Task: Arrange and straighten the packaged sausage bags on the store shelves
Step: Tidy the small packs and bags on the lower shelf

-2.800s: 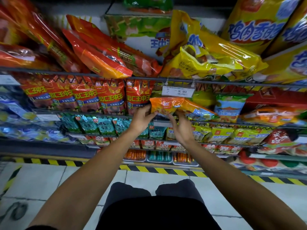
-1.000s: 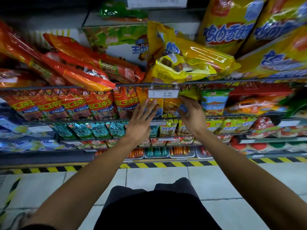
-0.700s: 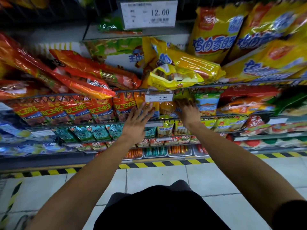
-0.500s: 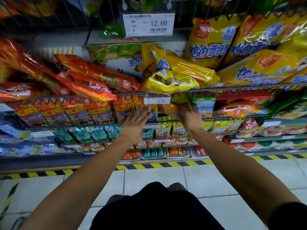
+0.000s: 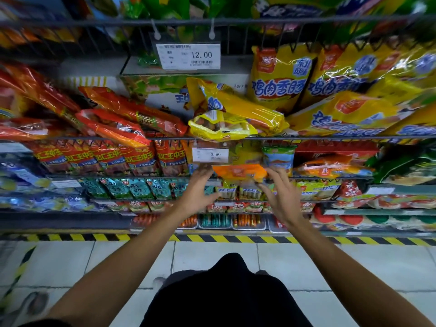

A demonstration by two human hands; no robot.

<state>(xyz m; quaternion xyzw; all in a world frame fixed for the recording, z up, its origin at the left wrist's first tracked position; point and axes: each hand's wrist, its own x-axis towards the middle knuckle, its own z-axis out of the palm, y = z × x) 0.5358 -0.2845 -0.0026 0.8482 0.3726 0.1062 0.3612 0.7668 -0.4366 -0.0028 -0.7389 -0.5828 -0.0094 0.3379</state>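
Observation:
An orange sausage bag (image 5: 238, 172) lies crosswise at the front of the shelf, just under the 9.90 price tag (image 5: 210, 154). My left hand (image 5: 197, 188) touches the bag's left end with fingers stretched upward. My right hand (image 5: 277, 188) is at its right end, fingers spread and thumb reaching under the bag. Red sausage bags (image 5: 141, 159) hang in a row to the left. On the shelf above, yellow bags (image 5: 226, 119) and red bags (image 5: 122, 119) lie tumbled over the wire rail.
Big yellow bags (image 5: 280, 79) stand upper right beside a 12.00 tag (image 5: 188, 56). Teal packs (image 5: 139, 188) and small sausage packs fill the lower shelves. A black-and-yellow striped strip (image 5: 212, 238) edges the tiled floor (image 5: 212, 253) below.
The view has tilted upward. My right hand came back out of the shelf and the orange bag now lies at the front between both hands. My left hand moved right to its end.

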